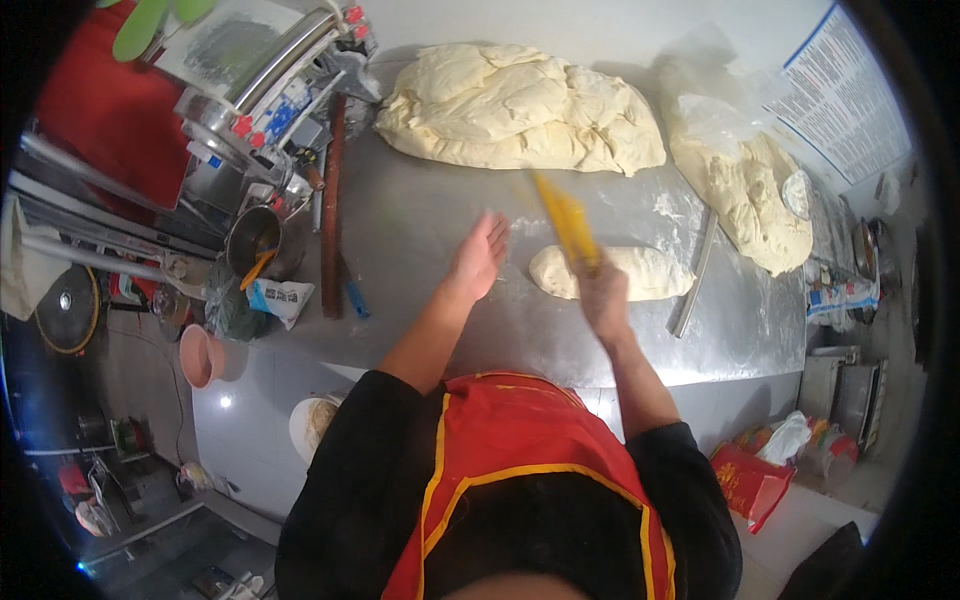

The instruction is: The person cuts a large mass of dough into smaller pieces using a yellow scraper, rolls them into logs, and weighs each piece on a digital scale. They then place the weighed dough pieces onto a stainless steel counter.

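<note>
My right hand [603, 296] is closed around the handle of a yellow tool [564, 216], blurred by motion, perhaps a scraper or brush. It is over a floured log of dough [652, 273] on the steel worktable [420, 187]. To the left, my left hand [481, 251] is held above the table with its fingers extended and nothing in it. A large mound of dough [517, 112] lies at the back of the table. More dough [750, 195], partly under clear plastic, rests at the back right. A metal bar [696, 277] lies just right of the log.
A long brown wooden rod [333, 210] and a blue-handled tool [355, 298] lie left of my left hand. Beyond them are a metal pot [255, 238], a white-and-blue packet [283, 300] and a dough-rolling machine [262, 90]. A pink container [201, 357] stands below the table's left edge.
</note>
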A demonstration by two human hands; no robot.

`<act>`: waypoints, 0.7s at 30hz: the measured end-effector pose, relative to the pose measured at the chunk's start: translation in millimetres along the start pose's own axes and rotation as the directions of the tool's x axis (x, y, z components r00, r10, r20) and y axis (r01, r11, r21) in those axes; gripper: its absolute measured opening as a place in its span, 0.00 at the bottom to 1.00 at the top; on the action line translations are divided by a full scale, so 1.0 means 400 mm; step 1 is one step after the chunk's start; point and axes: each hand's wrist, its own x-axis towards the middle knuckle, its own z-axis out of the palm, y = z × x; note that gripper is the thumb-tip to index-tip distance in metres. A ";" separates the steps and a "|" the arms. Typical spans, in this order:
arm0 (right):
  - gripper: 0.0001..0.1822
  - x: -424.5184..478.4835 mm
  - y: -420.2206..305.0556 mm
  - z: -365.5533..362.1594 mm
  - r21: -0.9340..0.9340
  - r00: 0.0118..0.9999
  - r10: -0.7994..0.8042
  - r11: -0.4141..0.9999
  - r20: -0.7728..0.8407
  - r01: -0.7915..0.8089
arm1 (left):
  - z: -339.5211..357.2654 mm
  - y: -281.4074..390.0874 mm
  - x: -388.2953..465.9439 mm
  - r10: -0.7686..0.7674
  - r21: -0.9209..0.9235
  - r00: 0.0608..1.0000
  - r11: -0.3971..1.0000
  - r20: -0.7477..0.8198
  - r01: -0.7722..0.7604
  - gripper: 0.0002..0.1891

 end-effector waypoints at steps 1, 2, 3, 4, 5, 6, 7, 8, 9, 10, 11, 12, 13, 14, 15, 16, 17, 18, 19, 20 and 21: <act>0.13 -0.002 0.032 -0.043 0.064 0.992 0.003 0.998 -0.123 0.005 | 0.001 -0.009 -0.004 -0.027 0.332 0.999 0.943 -0.029 0.035 0.45; 0.15 -0.004 0.081 -0.086 0.122 0.982 0.048 0.992 -0.183 -0.026 | 0.004 -0.021 -0.009 -0.041 0.625 0.998 0.778 -0.052 0.065 0.47; 0.15 -0.012 0.127 -0.127 0.235 0.962 0.118 0.970 -0.246 -0.059 | 0.014 -0.039 -0.011 -0.040 0.848 0.996 0.524 -0.074 0.084 0.49; 0.15 -0.021 0.164 -0.164 0.354 0.939 0.185 0.932 -0.289 -0.075 | 0.003 -0.078 -0.007 0.053 0.936 0.998 0.348 0.043 -0.059 0.51; 0.15 -0.029 0.198 -0.209 0.419 0.937 0.200 0.906 -0.287 -0.065 | -0.019 -0.132 0.007 0.121 0.970 0.977 0.149 0.176 -0.193 0.53; 0.15 -0.048 0.215 -0.252 0.468 0.914 0.282 0.875 -0.293 -0.120 | -0.024 -0.177 0.019 0.152 0.947 0.935 -0.057 0.320 -0.315 0.55; 0.15 -0.070 0.234 -0.298 0.531 0.892 0.322 0.840 -0.317 -0.115 | 0.016 -0.188 0.013 0.140 0.925 0.922 -0.178 0.360 -0.334 0.55; 0.15 -0.094 0.278 -0.331 0.593 0.866 0.368 0.798 -0.339 -0.107 | 0.056 -0.197 0.006 0.125 0.888 0.908 -0.297 0.400 -0.351 0.55; 0.15 -0.114 0.304 -0.358 0.654 0.841 0.410 0.751 -0.354 -0.091 | 0.093 -0.201 0.004 0.113 0.839 0.893 -0.411 0.436 -0.357 0.55; 0.16 -0.135 0.324 -0.382 0.660 0.810 0.452 0.744 -0.374 -0.110 | 0.120 -0.208 0.015 0.113 0.817 0.877 -0.435 0.468 -0.380 0.54; 0.16 -0.156 0.340 -0.401 0.668 0.790 0.484 0.732 -0.376 -0.132 | 0.145 -0.215 0.029 0.112 0.794 0.859 -0.457 0.499 -0.402 0.54; 0.16 -0.179 0.358 -0.416 0.678 0.769 0.517 0.719 -0.376 -0.151 | 0.168 -0.221 0.046 0.111 0.769 0.840 -0.480 0.531 -0.422 0.53; 0.16 -0.201 0.377 -0.429 0.689 0.746 0.549 0.704 -0.377 -0.171 | 0.191 -0.229 0.070 0.107 0.790 0.847 -0.436 0.520 -0.430 0.52; 0.16 -0.223 0.398 -0.439 0.713 0.736 0.569 0.680 -0.367 -0.171 | 0.212 -0.238 0.100 0.103 0.811 0.855 -0.391 0.508 -0.435 0.51; 0.17 -0.244 0.421 -0.441 0.734 0.725 0.587 0.658 -0.359 -0.170 | 0.235 -0.244 0.135 0.096 0.829 0.862 -0.343 0.498 -0.441 0.50; 0.17 -0.266 0.444 -0.442 0.756 0.715 0.607 0.633 -0.348 -0.169 | 0.258 -0.241 0.168 0.074 0.833 0.882 -0.372 0.466 -0.409 0.46; 0.17 -0.282 0.465 -0.446 0.776 0.705 0.624 0.608 -0.336 -0.168 | 0.277 -0.238 0.208 0.077 0.855 0.900 -0.357 0.429 -0.377 0.45; 0.17 -0.294 0.480 -0.448 0.806 0.706 0.641 0.567 -0.302 -0.170 | 0.285 -0.240 0.248 0.080 0.878 0.920 -0.339 0.384 -0.337 0.44; 0.17 -0.303 0.496 -0.452 0.824 0.694 0.658 0.541 -0.290 -0.169 | 0.294 -0.248 0.276 0.083 0.898 0.936 -0.324 0.341 -0.298 0.43; 0.17 -0.310 0.511 -0.457 0.841 0.686 0.674 0.515 -0.276 -0.167 | 0.297 -0.262 0.294 0.107 0.912 0.945 -0.316 0.309 -0.263 0.43; 0.17 -0.317 0.527 -0.461 0.858 0.676 0.689 0.486 -0.261 -0.163 | 0.307 -0.272 0.308 0.131 0.923 0.952 -0.310 0.278 -0.227 0.42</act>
